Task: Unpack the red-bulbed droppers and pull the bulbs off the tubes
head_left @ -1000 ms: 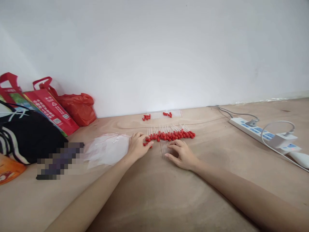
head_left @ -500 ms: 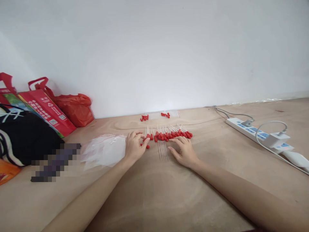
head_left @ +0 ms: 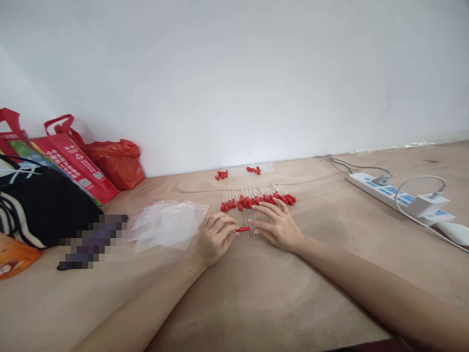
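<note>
Between the fingertips of my left hand (head_left: 219,238) is a red rubber bulb (head_left: 244,229), lying sideways and pointing right. My right hand (head_left: 279,226) is closed at the thumb and forefinger by the bulb's other end. What those fingertips pinch is too small to make out. Under and beside the right fingers lie several thin clear glass tubes (head_left: 251,215). Just beyond the hands is a row of glass droppers with red bulbs (head_left: 275,197), bulbs towards me. A smaller group of these droppers (head_left: 228,204) lies at its left end.
Clear zip bags (head_left: 161,225) lie left of my left hand. Loose red bulbs (head_left: 222,174) and another clear bag (head_left: 238,170) are near the wall. Red bags (head_left: 117,164) and a black bag (head_left: 47,208) stand left. A power strip (head_left: 388,193) with cables is at right.
My left hand has moved nearer and to the right, now with a red rubber bulb in its fingers. My right hand has closed in over the glass tubes.
</note>
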`<state>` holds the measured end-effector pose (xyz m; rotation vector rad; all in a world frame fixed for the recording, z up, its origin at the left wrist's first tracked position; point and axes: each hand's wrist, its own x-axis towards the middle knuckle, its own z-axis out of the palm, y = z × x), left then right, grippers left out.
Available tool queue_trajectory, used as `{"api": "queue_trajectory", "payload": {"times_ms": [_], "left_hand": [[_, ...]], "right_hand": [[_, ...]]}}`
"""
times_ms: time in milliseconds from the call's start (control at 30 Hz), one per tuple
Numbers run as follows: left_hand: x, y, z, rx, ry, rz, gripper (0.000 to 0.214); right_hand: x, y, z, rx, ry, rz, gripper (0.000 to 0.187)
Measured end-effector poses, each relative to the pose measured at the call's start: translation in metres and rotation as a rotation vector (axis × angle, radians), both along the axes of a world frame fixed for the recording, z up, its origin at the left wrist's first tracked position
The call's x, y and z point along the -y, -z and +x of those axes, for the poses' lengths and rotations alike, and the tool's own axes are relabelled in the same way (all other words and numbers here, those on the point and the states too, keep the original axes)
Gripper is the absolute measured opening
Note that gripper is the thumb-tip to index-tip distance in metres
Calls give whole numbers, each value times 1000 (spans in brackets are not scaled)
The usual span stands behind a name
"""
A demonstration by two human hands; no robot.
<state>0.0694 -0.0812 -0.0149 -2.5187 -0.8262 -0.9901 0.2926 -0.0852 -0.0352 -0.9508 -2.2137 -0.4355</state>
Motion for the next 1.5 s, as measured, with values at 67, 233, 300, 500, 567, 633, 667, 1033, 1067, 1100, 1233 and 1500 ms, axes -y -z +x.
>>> {"api": "queue_trajectory", "payload": {"times_ms": [67,233,300,500,567,633,667,1033,1067,1100,1233,1500], "left_hand": [[1,1,-1,-10,4,-17,8],[3,4,5,-22,-13,-112,31],[3,7,9,-48,20,-140,32],[3,9,9,-69,85,-107,15],[5,7,8,-85,78,-100,15],[7,5,7,-96,72,-111,16],[7,5,7,-96,71,-120,16],[-4,6,-10,246,-115,-240,22],[-7,5,-12,288,-164,-234,24],[-10,3,-16,323,-220,-225,25],[-23,-3,-35,382,-397,-277,26],[-25,-3,-36,406,-408,-454,21]], "right_hand": [[0,1,-1,-5,-11,-1,19],[3,0,-7,-35,-60,42,18],[4,-1,-10,-33,-84,51,18],[6,0,-10,25,-138,141,16],[7,0,-9,47,-147,164,16],[8,0,-9,55,-152,146,17],[9,0,-9,54,-153,124,17],[-5,5,17,-118,117,-114,25],[-6,5,16,-116,137,-141,27],[-6,6,15,-114,151,-161,30],[-7,8,10,-178,167,-226,30],[-4,6,0,-190,228,-240,14]]}}
